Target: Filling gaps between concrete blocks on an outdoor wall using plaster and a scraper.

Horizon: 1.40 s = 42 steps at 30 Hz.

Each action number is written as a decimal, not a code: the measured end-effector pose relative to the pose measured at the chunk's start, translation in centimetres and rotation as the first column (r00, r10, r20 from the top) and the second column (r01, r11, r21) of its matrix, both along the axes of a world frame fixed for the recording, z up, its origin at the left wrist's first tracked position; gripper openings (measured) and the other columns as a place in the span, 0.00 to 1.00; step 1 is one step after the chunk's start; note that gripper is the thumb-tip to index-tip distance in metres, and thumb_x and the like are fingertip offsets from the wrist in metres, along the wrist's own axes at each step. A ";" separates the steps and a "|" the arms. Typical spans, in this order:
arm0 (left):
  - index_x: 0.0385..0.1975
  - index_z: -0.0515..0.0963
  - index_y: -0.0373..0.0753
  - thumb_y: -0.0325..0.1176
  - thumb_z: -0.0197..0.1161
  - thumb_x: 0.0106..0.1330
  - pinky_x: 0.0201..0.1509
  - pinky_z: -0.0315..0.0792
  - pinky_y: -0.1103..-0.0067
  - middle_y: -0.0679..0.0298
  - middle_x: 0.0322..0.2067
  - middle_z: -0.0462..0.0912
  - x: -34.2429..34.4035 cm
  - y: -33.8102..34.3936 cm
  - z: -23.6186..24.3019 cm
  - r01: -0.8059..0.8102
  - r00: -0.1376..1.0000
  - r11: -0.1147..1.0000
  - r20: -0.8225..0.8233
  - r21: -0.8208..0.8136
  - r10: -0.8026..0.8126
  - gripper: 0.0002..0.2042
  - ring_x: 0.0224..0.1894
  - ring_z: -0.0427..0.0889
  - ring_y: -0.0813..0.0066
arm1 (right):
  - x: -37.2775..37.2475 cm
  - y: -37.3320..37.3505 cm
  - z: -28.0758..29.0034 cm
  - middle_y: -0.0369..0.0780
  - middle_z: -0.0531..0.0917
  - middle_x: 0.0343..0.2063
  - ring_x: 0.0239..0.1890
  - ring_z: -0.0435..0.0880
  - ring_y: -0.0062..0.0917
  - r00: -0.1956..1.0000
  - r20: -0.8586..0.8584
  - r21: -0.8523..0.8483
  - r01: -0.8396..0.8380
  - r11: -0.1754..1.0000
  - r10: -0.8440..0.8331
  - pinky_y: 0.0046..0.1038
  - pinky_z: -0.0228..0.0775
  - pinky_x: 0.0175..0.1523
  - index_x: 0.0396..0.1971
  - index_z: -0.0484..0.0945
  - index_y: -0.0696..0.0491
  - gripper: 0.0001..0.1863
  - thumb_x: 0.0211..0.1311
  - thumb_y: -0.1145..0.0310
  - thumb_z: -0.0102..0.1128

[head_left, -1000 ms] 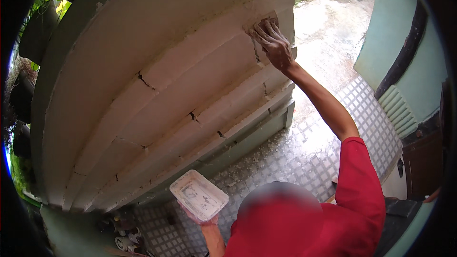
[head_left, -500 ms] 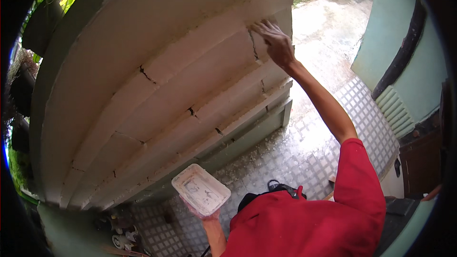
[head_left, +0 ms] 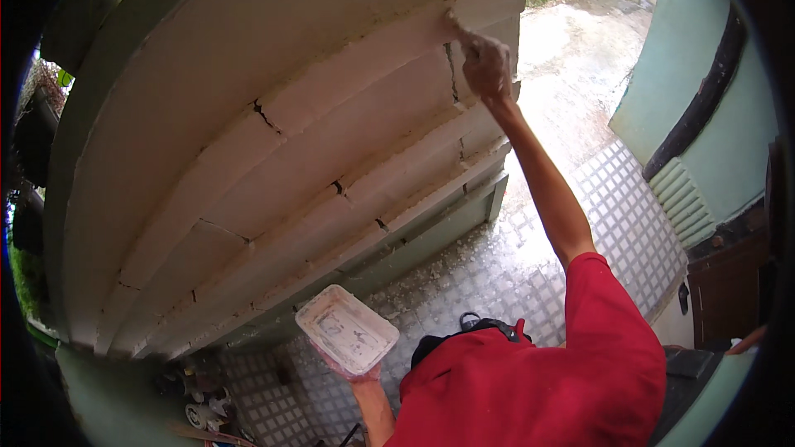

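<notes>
My right hand (head_left: 487, 64) reaches up to a pale stepped panel (head_left: 348, 108). Its index finger stretches out and its tip touches the upper ledge, near the panel's right end. The other fingers are curled, and I see no tool in them. Beneath the hand a dark vertical crack (head_left: 451, 72) runs down the panel face. My left hand (head_left: 356, 375) grips a shallow white rectangular plastic tub (head_left: 348, 329) from below. A whitish paste smears the tub's inside. Most of the left fingers are hidden under it.
More cracks, such as a dark gap (head_left: 267, 116), break the panel's ledges. A tiled floor (head_left: 530, 257) with white specks spreads below. Light green walls (head_left: 675, 58) rise at the right. Assorted items (head_left: 211, 410) lie at the lower left. Outside are concrete and grass.
My right hand has gone from several fingers laid on the ledge to one index finger pointing up against it. The left hand and tub stay almost in place.
</notes>
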<state>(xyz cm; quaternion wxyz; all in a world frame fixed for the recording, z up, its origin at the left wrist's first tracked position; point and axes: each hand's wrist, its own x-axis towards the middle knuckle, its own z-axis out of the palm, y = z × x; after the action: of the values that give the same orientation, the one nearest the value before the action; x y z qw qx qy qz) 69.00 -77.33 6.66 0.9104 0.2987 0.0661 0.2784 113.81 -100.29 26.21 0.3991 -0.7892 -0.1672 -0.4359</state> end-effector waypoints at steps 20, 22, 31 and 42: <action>0.68 0.56 0.55 0.64 0.34 0.68 0.70 0.54 0.57 0.70 0.68 0.57 2.0 -0.7 1.6 0.095 0.995 0.981 -0.006 -0.169 -0.097 0.32 0.68 0.59 0.60 | -4.0 2.1 2.9 0.54 0.79 0.27 0.27 0.82 0.45 0.996 0.003 0.018 -0.092 0.996 0.092 0.38 0.72 0.34 0.45 0.82 0.49 0.19 0.56 0.80 0.50; 0.68 0.56 0.56 0.64 0.35 0.68 0.70 0.54 0.57 0.69 0.68 0.58 2.2 -1.1 2.0 0.125 0.991 0.972 -0.016 -0.199 -0.130 0.32 0.68 0.58 0.60 | -4.3 2.1 2.7 0.50 0.81 0.28 0.24 0.79 0.43 0.993 0.053 -0.047 -0.105 0.993 0.107 0.35 0.73 0.33 0.49 0.80 0.45 0.25 0.52 0.82 0.49; 0.69 0.55 0.54 0.65 0.41 0.66 0.69 0.57 0.57 0.68 0.68 0.57 3.4 -0.9 2.4 0.168 0.983 0.958 -0.037 -0.230 -0.181 0.35 0.67 0.60 0.58 | -6.2 -8.2 -1.1 0.41 0.83 0.34 0.28 0.82 0.19 0.611 -0.096 0.791 -0.432 0.432 0.786 0.20 0.74 0.28 0.47 0.74 0.65 0.17 0.56 0.77 0.59; 0.69 0.53 0.52 0.64 0.40 0.67 0.71 0.55 0.59 0.68 0.69 0.55 2.2 0.1 3.4 0.209 0.977 0.976 0.062 -0.053 -0.205 0.35 0.68 0.59 0.59 | -11.1 -8.2 -0.9 0.38 0.82 0.37 0.29 0.78 0.25 0.582 0.249 0.915 -0.403 0.008 0.774 0.23 0.63 0.25 0.52 0.73 0.59 0.18 0.60 0.81 0.55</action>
<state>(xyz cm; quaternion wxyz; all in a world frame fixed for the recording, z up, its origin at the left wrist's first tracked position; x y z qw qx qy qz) 71.21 -77.19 10.02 0.9445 0.2686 0.0171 0.1882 102.67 -108.53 25.29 0.9315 -0.3219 -0.1412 -0.0939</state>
